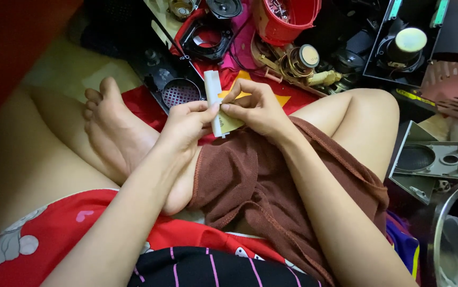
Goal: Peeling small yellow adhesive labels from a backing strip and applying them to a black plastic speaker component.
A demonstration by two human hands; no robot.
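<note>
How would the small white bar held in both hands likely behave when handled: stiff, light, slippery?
The white bar looks like rigid plastic and stays straight between the left hand and right hand, so it is probably stiff. Fingertips alone support it, suggesting it is light. Its smooth surface may be a little slippery.

The floor carries everything here, and only a pale bare part of it shows at the upper left. A red cloth lies on it near the middle. Along the far side lie black speaker parts, a red bucket and a round coil part, all close together. At the right side a black speaker box stands, and nearer lies a grey panel. A pink basket sits at the right edge.
</note>
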